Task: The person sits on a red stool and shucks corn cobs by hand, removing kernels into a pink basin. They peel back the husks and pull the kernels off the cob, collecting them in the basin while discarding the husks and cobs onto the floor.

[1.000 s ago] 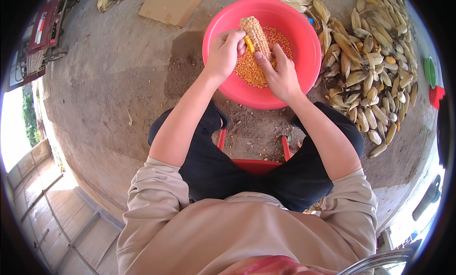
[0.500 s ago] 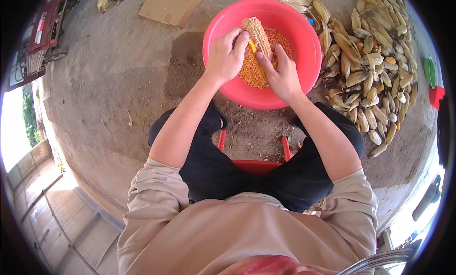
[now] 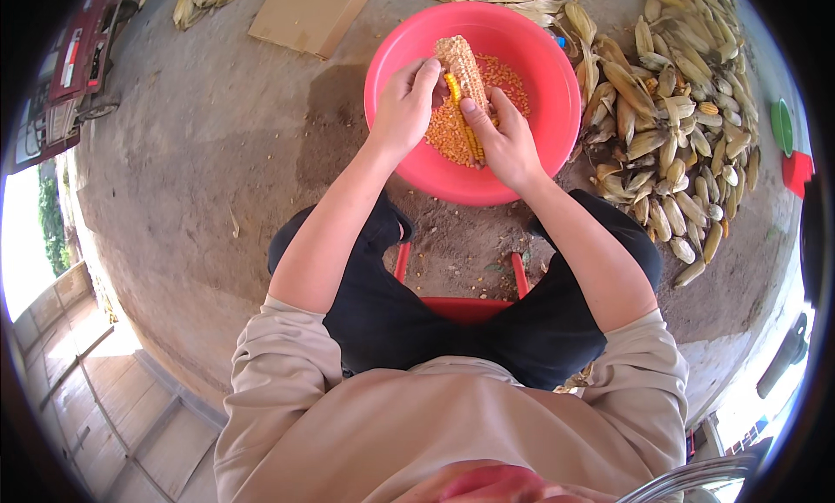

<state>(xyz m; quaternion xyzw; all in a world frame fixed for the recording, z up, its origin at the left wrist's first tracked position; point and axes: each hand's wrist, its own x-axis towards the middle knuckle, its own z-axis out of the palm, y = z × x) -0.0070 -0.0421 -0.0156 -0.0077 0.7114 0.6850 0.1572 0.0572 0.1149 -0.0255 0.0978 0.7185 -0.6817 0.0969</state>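
A corn cob (image 3: pixel 464 66), mostly stripped to its pale core, is held at a slant over a pink basin (image 3: pixel 559 112). One row of yellow kernels (image 3: pixel 452 87) remains along its left side. My right hand (image 3: pixel 504 138) is wrapped round the lower part of the cob, thumb lying along the front. At the cob's upper left, my left hand (image 3: pixel 406 103) has its fingers curled in against it, with the thumb beside the kernel row. Loose corn kernels (image 3: pixel 448 136) lie in the basin beneath both hands.
A large heap of corn in husks (image 3: pixel 670 138) spreads to the right of the basin. Dry husks (image 3: pixel 522 7) lie behind it. A flattened cardboard box (image 3: pixel 309 16) rests at the far left. Between my legs is a red stool (image 3: pixel 465 308). Green and red containers (image 3: pixel 783 127) stand far right.
My left thumb has drawn back a little from the kernel row, showing more of it. The right hand still grips the cob. The whole view has shifted slightly.
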